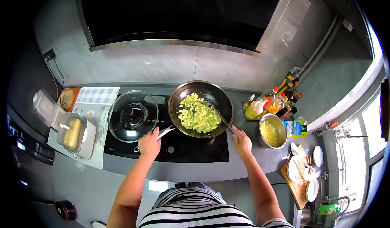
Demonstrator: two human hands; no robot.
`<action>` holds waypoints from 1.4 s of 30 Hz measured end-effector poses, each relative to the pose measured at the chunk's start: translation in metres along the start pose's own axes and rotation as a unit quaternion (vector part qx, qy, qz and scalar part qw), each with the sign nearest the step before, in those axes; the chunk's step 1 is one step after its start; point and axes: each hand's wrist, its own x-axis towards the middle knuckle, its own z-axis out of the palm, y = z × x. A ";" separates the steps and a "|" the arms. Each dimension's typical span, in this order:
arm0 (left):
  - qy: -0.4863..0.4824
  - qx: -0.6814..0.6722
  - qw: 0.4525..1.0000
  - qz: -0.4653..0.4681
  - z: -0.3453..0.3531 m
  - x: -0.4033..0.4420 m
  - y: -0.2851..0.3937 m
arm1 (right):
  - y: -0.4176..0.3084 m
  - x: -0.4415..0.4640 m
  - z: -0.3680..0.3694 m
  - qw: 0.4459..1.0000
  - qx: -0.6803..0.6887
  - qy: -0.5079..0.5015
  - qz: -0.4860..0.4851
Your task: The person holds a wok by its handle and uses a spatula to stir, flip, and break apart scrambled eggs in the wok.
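The left hand (149, 143) is closed around the wok handle (165, 132), likely steadying the wok (221, 98) at centre frame, while the right hand (243, 143) curls around a spatula (222, 118) angled down into the green-and-yellow stir-fry (199, 116).

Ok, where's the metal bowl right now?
In the head view, the metal bowl sits on the counter to the right of the pan, right by the cluster of bottles, between them and the wooden board.
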 end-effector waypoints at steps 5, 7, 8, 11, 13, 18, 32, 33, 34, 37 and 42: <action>-0.041 0.001 0.999 0.012 0.003 0.005 -0.003 | 0.017 -0.006 0.017 0.983 0.151 -0.024 0.103; -0.070 0.012 0.997 0.007 0.003 0.006 -0.004 | 0.009 -0.004 0.010 0.983 0.145 -0.036 0.105; -0.079 0.007 0.997 -0.011 0.004 0.005 -0.003 | 0.011 -0.004 0.012 0.985 0.144 -0.025 0.089; -0.092 0.013 0.995 -0.029 -0.002 0.004 0.006 | 0.010 -0.004 0.014 0.984 0.157 -0.004 0.080; -0.093 0.020 0.995 -0.033 -0.002 0.002 0.009 | 0.007 -0.002 0.011 0.982 0.167 -0.005 0.090; -0.084 0.028 0.995 -0.033 0.002 -0.002 0.012 | 0.021 0.000 0.017 0.985 0.161 0.014 0.067; -0.091 0.034 0.994 -0.050 0.003 -0.012 0.020 | 0.029 0.000 0.013 0.988 0.147 0.010 0.046; -0.093 0.036 0.994 -0.053 0.003 -0.012 0.021 | 0.026 0.000 0.010 0.989 0.135 -0.003 0.064; -0.095 0.035 0.993 -0.054 0.003 -0.012 0.022 | 0.023 0.001 0.008 0.989 0.123 -0.016 0.082; -0.099 0.035 0.993 -0.057 0.003 -0.011 0.021 | 0.018 0.006 0.004 0.990 0.100 -0.034 0.092; -0.114 0.035 0.991 -0.052 0.001 -0.010 0.021 | 0.009 0.006 0.007 0.988 0.095 -0.037 0.116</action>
